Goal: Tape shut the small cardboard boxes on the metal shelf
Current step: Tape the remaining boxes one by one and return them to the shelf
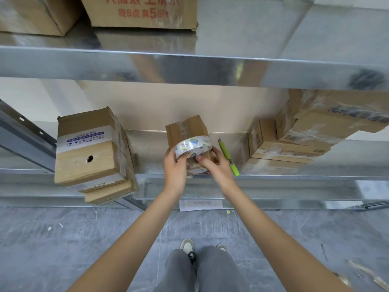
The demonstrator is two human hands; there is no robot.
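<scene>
1. Nearest to me are the two forearms, reaching up and forward from the bottom of the view and meeting at the front edge of the metal shelf point(273, 177).
2. The left hand point(174, 165) curls round the left side of the tape roll point(193, 146), fingers wrapped on its rim, so it is gripping the roll.
3. The right hand point(212, 163) is closed at the roll's lower right, its thumb lying across the front; it seems to pinch at the tape there (probably hunting for the loose end, though I cannot see the end itself).
4. The roll sits directly on the near half of the small cardboard box point(187, 133), its hole facing roughly up and toward me.
5. The relation that matters: the box lies straight ahead of both hands, touching them, with its long axis running away from me toward the wall. A shiny taped strip already runs along that axis on top. The two hands are about equally near, the left slightly more on the box's side.
6. Just right of the box lies a green utility knife point(229, 159), also pointing away from me, near the right hand.
7. Farther out stand a box stack on the left point(88, 157) and a box stack on the right point(294, 140).
</scene>
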